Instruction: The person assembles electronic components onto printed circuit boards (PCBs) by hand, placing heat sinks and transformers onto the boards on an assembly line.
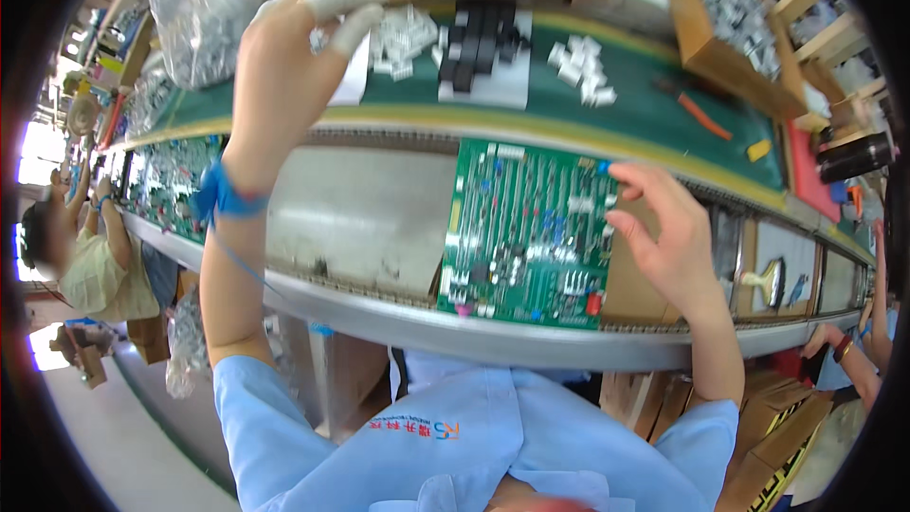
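Note:
A green circuit board (526,228) packed with small components lies on the conveyor line in front of me. My right hand (668,232) is at its right edge, thumb and index finger apart, the index fingertip by a blue part in the board's upper corner. Raised over the far side, my left hand (289,71) wears white finger covers; its thumb and index tips come together in a pinch, and whatever is between them is hidden. Beside that hand lies a pile of white connectors (403,38). A blue strap (232,194) circles my left wrist.
Black connectors (479,43) and more white connectors (583,66) lie on the green bench. Orange-handled pliers (701,116) and a parts-filled cardboard box (735,28) stand right. A brush (768,280) lies farther along the line. Other boards (175,185) and a person (104,261) are left.

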`<state>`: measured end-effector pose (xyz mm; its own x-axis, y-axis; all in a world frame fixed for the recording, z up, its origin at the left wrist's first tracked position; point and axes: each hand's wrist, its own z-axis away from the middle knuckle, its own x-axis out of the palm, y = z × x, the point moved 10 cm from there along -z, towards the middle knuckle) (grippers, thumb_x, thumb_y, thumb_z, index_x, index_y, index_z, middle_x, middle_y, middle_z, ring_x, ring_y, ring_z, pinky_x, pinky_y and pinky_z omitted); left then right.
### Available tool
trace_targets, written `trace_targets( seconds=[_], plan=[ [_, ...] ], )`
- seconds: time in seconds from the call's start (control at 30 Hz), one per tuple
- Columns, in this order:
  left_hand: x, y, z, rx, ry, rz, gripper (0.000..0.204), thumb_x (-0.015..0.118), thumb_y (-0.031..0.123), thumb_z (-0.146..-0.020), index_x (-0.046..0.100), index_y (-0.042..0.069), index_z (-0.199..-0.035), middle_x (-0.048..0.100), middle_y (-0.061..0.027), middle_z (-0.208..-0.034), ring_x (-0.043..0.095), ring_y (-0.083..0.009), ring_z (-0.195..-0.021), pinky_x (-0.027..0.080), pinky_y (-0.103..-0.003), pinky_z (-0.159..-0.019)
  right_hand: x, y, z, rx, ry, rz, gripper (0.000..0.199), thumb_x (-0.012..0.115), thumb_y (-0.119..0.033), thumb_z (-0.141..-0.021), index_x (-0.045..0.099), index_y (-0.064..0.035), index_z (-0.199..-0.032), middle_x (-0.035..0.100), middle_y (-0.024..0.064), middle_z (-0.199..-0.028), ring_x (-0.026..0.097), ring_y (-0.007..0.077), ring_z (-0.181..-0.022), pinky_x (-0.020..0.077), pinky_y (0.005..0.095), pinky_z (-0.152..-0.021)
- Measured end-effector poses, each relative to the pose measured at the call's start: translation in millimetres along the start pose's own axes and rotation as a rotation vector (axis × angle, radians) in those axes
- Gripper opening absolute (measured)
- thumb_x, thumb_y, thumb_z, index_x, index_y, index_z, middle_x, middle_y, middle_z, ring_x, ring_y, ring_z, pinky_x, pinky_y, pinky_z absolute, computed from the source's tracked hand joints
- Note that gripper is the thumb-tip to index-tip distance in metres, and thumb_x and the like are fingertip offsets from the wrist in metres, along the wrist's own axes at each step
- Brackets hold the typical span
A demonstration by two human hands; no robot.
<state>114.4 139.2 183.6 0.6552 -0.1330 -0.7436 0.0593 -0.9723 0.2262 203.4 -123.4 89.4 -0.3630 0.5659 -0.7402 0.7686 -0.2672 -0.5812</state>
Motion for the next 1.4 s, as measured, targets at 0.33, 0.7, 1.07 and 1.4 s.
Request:
trace_targets(
  seconds=[0.33, 0.7, 1.07, 1.4],
  plan=[
    [119, -122, -182, 0.143, -0.025, -0.211, 0.028, 0.058, 0.009, -0.086, 0.068, 0.009, -0.112, 0.066, -0.0189, -0.111, 0.062, -0.0371, -0.104, 0.049, -0.040, -0.088, -45, 53, -14, 0.036, 0.122, 0.163, 0.033, 0.070, -0.017, -0.080, 0.061, -0.0065, -0.110, 0.064, 0.0093, -0.107, 0.062, 0.0307, -0.098, 0.0514, 0.0408, -0.080],
    [263, -215, -265, -0.079, -0.620, 0.007, 0.021, 0.062, -0.006, -0.075, 0.065, 0.000, -0.095, 0.064, -0.0071, -0.078, 0.059, -0.0125, -0.070, 0.045, -0.027, -0.060, -108, 106, -18, 0.166, 0.204, 0.198, 0.029, 0.070, -0.014, -0.081, 0.063, -0.0083, -0.109, 0.063, 0.0069, -0.107, 0.063, 0.0300, -0.094, 0.0507, 0.0417, -0.076],
    [270, -185, -273, -0.076, -0.546, 0.402, 0.009, 0.066, 0.002, -0.081, 0.063, 0.001, -0.089, 0.058, -0.0022, -0.073, 0.054, -0.0114, -0.068, 0.042, -0.027, -0.061, -100, 117, -22, 0.190, 0.198, 0.189, 0.028, 0.070, -0.015, -0.082, 0.063, -0.0088, -0.108, 0.063, 0.0066, -0.107, 0.064, 0.0281, -0.093, 0.0502, 0.0431, -0.075],
    [131, -172, -258, 0.081, -0.154, 0.181, 0.019, 0.064, 0.015, -0.090, 0.060, 0.003, -0.105, 0.062, -0.0031, -0.080, 0.054, -0.0101, -0.069, 0.044, -0.027, -0.061, -109, 96, -16, 0.139, 0.255, 0.202, 0.027, 0.070, -0.015, -0.080, 0.064, -0.0083, -0.106, 0.064, 0.0068, -0.104, 0.064, 0.0259, -0.091, 0.0519, 0.0361, -0.077]
  ],
)
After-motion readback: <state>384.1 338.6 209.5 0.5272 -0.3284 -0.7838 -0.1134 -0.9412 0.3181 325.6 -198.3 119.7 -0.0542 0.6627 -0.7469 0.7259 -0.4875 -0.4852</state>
